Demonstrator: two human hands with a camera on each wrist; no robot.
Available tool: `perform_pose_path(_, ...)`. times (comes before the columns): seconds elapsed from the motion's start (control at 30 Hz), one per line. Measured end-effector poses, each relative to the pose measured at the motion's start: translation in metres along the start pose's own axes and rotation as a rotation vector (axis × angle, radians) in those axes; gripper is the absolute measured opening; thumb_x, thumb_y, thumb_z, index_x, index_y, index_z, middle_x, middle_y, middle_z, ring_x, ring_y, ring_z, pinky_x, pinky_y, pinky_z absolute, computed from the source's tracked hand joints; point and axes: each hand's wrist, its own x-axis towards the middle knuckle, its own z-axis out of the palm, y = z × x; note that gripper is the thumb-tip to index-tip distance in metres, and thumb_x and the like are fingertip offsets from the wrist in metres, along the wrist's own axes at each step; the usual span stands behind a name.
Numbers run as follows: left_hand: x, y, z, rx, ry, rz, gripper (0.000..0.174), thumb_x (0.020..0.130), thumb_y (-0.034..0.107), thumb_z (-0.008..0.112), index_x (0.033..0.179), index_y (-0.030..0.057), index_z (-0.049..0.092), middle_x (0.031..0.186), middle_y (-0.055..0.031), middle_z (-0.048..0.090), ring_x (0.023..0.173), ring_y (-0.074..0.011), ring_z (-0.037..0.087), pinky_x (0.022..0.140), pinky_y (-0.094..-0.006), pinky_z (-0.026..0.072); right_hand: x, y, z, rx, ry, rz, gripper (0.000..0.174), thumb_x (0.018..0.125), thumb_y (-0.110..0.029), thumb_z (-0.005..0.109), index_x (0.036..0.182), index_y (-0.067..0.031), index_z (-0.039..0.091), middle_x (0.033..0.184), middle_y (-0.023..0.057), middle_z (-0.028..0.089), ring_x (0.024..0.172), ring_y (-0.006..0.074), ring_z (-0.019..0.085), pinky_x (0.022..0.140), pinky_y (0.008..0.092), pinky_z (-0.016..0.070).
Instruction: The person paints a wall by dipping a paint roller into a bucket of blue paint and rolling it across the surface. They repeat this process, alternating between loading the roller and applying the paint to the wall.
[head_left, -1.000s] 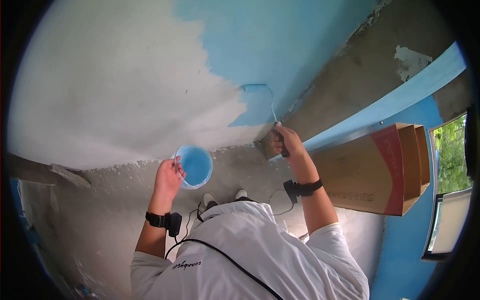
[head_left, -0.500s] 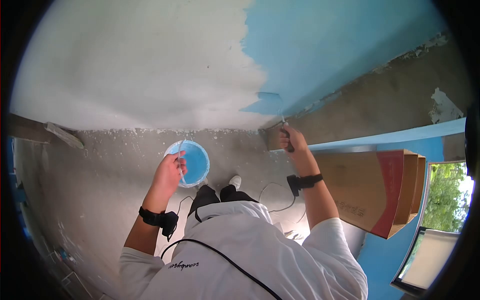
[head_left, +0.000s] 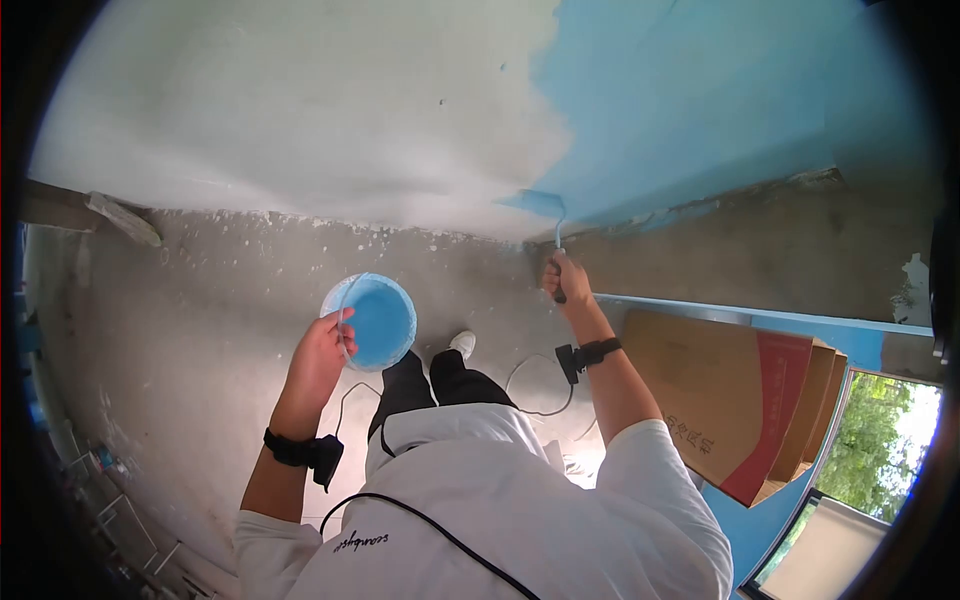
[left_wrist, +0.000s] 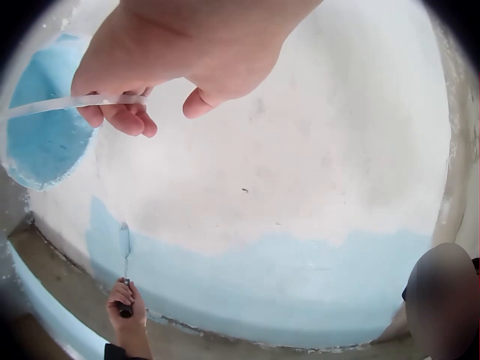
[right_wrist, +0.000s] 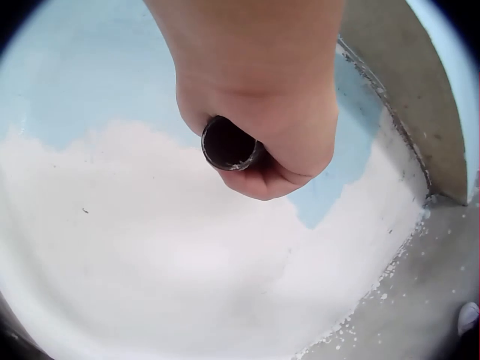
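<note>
My left hand [head_left: 320, 360] grips the pale bail handle [left_wrist: 45, 106] of a bucket [head_left: 413, 322], fingers hooked round it. Blue paint [head_left: 385, 328] shows inside the bucket, which hangs above the floor. A paint roller [head_left: 542, 203] is in my right hand [head_left: 570, 280], the fingers wrapped round its dark handle [right_wrist: 231, 144]. The blue roller head lies against the wall low down, close to the corner, at the edge of a blue painted area [head_left: 680, 120]. To the left the wall is white [head_left: 300, 130]. In the right wrist view the roller head is hidden behind the hand.
A grey ledge [head_left: 720, 245] with a blue edge runs right from the corner. Beyond my right arm stands a large cardboard box [head_left: 700, 390], with a window [head_left: 890, 430] past it. The grey floor [head_left: 220, 300] has white paint spots; cables hang by my body.
The head view has swung, so the wall and box appear shifted. The roller has moved down the wall towards its bottom edge. Both hands keep their hold on the bucket handle and roller.
</note>
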Motion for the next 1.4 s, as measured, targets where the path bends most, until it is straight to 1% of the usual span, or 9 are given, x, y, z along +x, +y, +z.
perform_pose_path(0.17,-0.001,-0.003,0.002,-0.009,-0.005,-0.009,0.037,0.095,0.027,0.055,0.118,-0.0016,0.054,0.086,-0.0033,0.053,0.08,-0.0151,0.05,0.08,-0.0297,0.0405,-0.031,-0.013,-0.007,-0.022,-0.041,-0.015,0.023,0.101,-0.027,0.049,0.097,-0.0043,0.049,0.067,-0.0016,0.041,0.05,0.007,0.036,0.043,0.0224,0.0305)
perform_pose_path(0.23,0.006,-0.01,-0.003,-0.002,-0.019,-0.006,0.037,0.095,0.027,0.055,0.118,-0.0019,0.054,0.086,-0.0034,0.053,0.08,-0.0153,0.05,0.079,-0.0298,0.0406,-0.062,-0.03,-0.007,0.054,-0.175,-0.02,0.023,0.102,-0.027,0.049,0.098,-0.0036,0.049,0.068,-0.0014,0.041,0.05,0.0066,0.037,0.044,0.0224,0.031)
perform_pose_path(0.4,0.004,-0.008,-0.007,0.003,-0.015,-0.015,0.036,0.094,0.025,0.056,0.119,-0.0022,0.054,0.087,-0.0044,0.054,0.081,-0.0166,0.051,0.079,-0.0305,0.0409,-0.128,-0.054,0.018,-0.071,-0.151,-0.174,0.025,0.102,-0.028,0.048,0.099,-0.0033,0.05,0.067,-0.0012,0.041,0.05,0.0067,0.037,0.043,0.0228,0.0319)
perform_pose_path(0.57,-0.011,0.006,-0.002,0.011,0.016,-0.014,0.035,0.095,0.026,0.048,0.119,0.0014,0.054,0.089,-0.0024,0.053,0.082,-0.016,0.051,0.081,-0.0309,0.0411,-0.157,-0.056,0.043,-0.101,-0.101,-0.241,0.024,0.102,-0.028,0.046,0.1,-0.0044,0.047,0.067,-0.0005,0.041,0.049,0.0082,0.039,0.043,0.0249,0.0337)
perform_pose_path(0.73,-0.03,0.02,0.015,0.027,0.014,0.002,0.033,0.093,0.027,0.049,0.117,0.0048,0.054,0.089,-0.0005,0.051,0.081,-0.0143,0.048,0.083,-0.0314,0.0412,-0.139,-0.027,0.051,-0.087,-0.052,-0.285,0.024,0.103,-0.028,0.044,0.097,-0.005,0.045,0.065,0.0004,0.042,0.048,0.0097,0.041,0.043,0.0266,0.0365)
perform_pose_path(1.07,-0.045,0.027,0.038,0.132,0.038,0.017,0.033,0.09,0.027,0.051,0.114,0.0048,0.056,0.091,-0.0008,0.051,0.081,-0.0144,0.048,0.084,-0.0318,0.0411,-0.054,-0.003,0.02,-0.166,-0.032,-0.16,0.025,0.1,-0.025,0.046,0.092,-0.0016,0.047,0.064,0.0014,0.045,0.048,0.0133,0.045,0.045,0.0299,0.0396)
perform_pose_path(1.2,-0.047,0.032,0.039,0.164,0.044,-0.007,0.032,0.089,0.026,0.052,0.112,0.0049,0.057,0.089,-0.0006,0.051,0.081,-0.0144,0.048,0.083,-0.0321,0.0414,-0.089,-0.017,0.018,-0.161,-0.051,-0.185,0.028,0.099,-0.028,0.048,0.093,-0.0008,0.05,0.066,0.0005,0.046,0.052,0.0109,0.045,0.047,0.0279,0.0392)
perform_pose_path(1.27,-0.047,0.034,0.039,0.159,0.034,-0.005,0.031,0.089,0.026,0.052,0.112,0.0049,0.057,0.089,-0.0005,0.05,0.082,-0.0144,0.048,0.083,-0.0321,0.0414,-0.121,-0.032,0.017,-0.108,-0.155,-0.214,0.027,0.098,-0.027,0.05,0.095,-0.0007,0.051,0.068,0.0007,0.046,0.054,0.0105,0.045,0.048,0.0272,0.0392)
perform_pose_path(1.4,-0.044,0.037,0.032,0.146,-0.032,-0.005,0.031,0.09,0.027,0.052,0.111,0.0048,0.057,0.089,-0.0008,0.051,0.082,-0.0146,0.048,0.083,-0.0319,0.0419,-0.193,-0.056,0.014,-0.09,-0.197,-0.276,0.022,0.098,-0.023,0.05,0.099,-0.0015,0.05,0.067,0.0014,0.047,0.053,0.0111,0.046,0.047,0.0281,0.0403)
